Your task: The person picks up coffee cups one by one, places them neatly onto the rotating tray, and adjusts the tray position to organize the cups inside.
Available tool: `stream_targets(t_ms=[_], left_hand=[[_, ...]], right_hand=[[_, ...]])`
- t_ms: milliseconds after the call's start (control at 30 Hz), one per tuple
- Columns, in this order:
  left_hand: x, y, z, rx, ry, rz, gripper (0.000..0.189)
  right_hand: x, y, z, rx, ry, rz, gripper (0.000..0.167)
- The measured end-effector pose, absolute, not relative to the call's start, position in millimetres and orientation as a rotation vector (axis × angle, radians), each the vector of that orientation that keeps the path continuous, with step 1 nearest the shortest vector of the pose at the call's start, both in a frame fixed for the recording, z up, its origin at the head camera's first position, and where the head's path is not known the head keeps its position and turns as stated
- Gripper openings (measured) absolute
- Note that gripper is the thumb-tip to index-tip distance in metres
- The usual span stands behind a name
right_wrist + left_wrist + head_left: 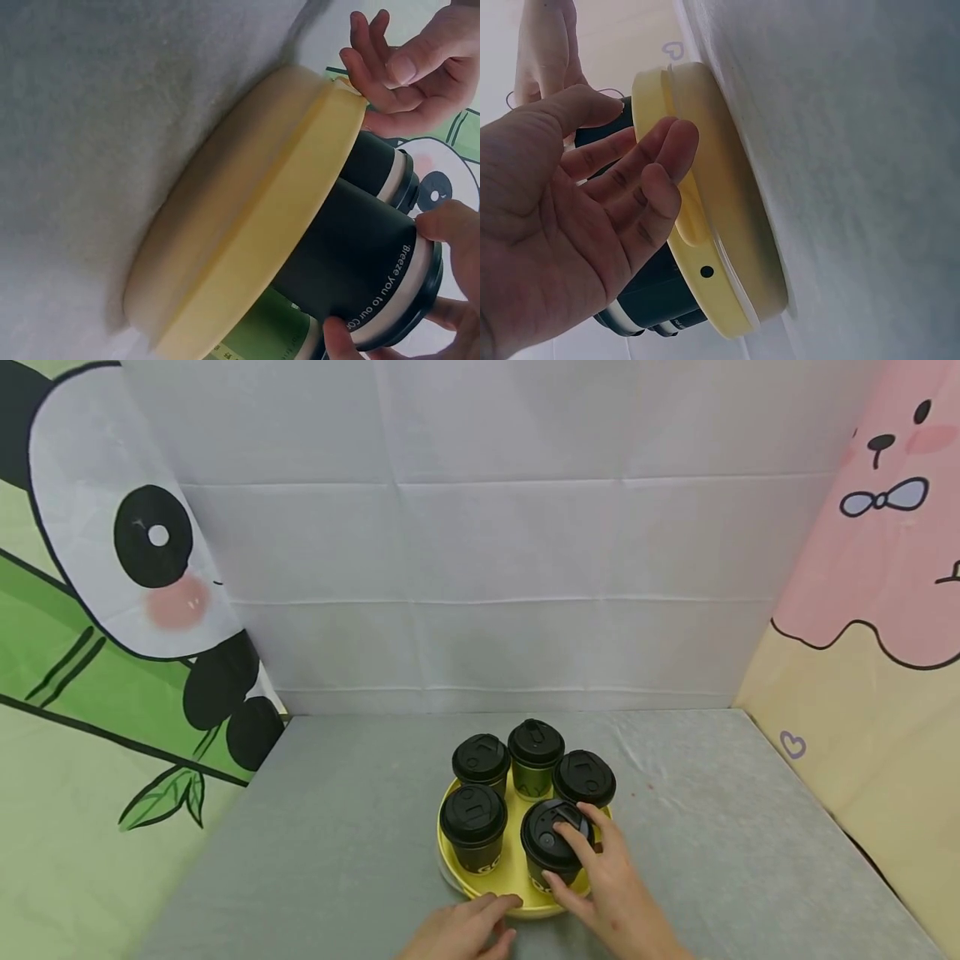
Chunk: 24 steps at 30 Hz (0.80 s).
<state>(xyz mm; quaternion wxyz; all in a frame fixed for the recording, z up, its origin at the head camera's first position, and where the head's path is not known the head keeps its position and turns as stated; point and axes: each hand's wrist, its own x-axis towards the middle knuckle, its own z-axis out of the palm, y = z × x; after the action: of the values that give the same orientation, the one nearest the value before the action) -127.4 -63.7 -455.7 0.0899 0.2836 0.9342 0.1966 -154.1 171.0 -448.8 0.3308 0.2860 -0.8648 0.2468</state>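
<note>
A round yellow tray [537, 911] holds several black-lidded coffee cups. My right hand [621, 893] grips the front-right coffee cup [551, 839] around its lid and upper side; its dark sleeve [352, 247] carries white lettering. That cup stands upright on the tray. At the tray's front edge, my left hand [465, 933] has its fingertips at the yellow rim [705, 259], fingers loosely bent and palm bare. To the left stands another coffee cup [474, 822], near the left hand. Lids hide whatever the cups contain.
Behind the gripped cup are three more cups, at back left [481, 762], at the back [536, 747] and at right [585, 777]. The tray rests on a grey cloth-covered table [337, 827]. A white cloth wall [487, 543] rises behind, with printed panels at both sides.
</note>
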Motion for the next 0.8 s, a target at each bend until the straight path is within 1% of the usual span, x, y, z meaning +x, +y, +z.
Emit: stream_targets(t_ms=[233,500,800], left_hand=[[-128.2,-62.6,-458.6,0.877,2.797,0.575,0.030],[-129.4,-60.8,-459.8,0.871,2.791,0.569,0.030],[-130.0,-57.7,-458.4,0.834,2.769,0.558,0.031]], right_hand=[[-157.3,169.8,-454.3,0.768,-2.255,0.630,0.055],[-158.8,169.9,-457.1,0.733,-2.303,0.645,0.058],[-159.4,169.7,-458.8,0.742,-2.301,0.652,0.058]])
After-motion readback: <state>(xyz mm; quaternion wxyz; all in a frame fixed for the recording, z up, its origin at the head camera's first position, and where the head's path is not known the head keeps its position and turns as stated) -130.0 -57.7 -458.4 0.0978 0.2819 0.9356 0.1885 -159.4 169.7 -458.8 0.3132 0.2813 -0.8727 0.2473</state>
